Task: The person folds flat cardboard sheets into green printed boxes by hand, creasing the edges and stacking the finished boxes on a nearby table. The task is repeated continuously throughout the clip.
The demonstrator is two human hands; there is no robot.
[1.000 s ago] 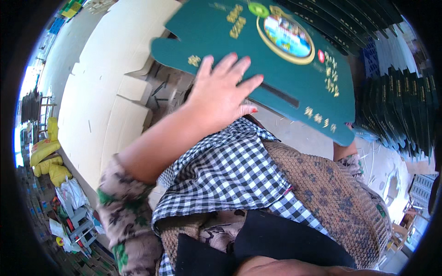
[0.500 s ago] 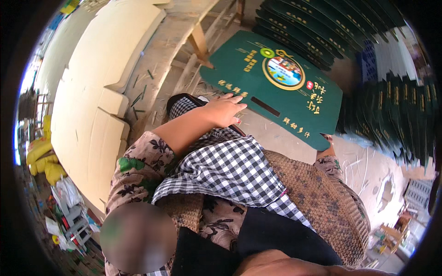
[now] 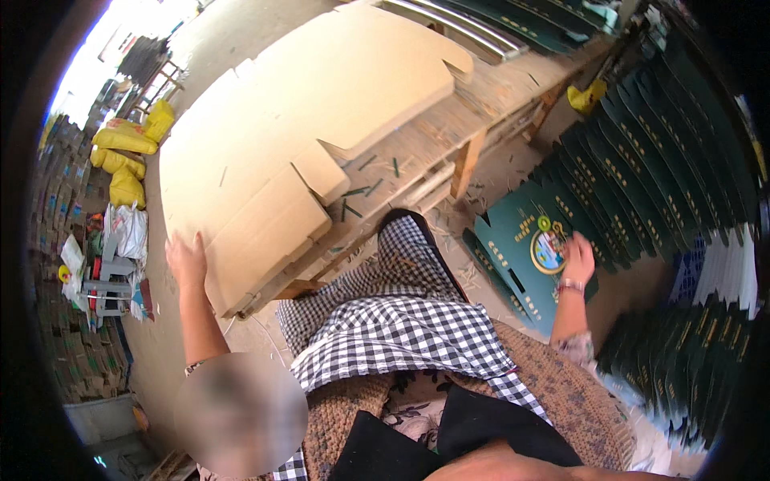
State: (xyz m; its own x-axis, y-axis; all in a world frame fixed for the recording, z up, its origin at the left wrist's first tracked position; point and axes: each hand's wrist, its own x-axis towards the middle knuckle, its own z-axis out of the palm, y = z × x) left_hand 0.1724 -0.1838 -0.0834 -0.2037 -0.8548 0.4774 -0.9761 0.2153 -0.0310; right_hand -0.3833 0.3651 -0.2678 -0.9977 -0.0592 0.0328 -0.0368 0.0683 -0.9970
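Mid-transfer between stacks. Right hand (image 3: 577, 258) down on flat dark green printed carton blank (image 3: 529, 256) atop floor pile, fingers curled at its edge, grip unclear. Left hand (image 3: 186, 260) spread open against plain brown cardboard sheets (image 3: 265, 184) on wooden surface (image 3: 437, 136). Next: probably a firm pinch and a lift.

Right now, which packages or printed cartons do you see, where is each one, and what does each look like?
Flat green carton: low on the right, under the right hand; dark green, gold print, round colourful emblem.
Green carton rows: right side, overlapping flat; same green and gold.
Plain cardboard blanks: stacked on the wooden table, left hand at their edge; tan, unprinted.
Yellow sacks: far left; bulging.
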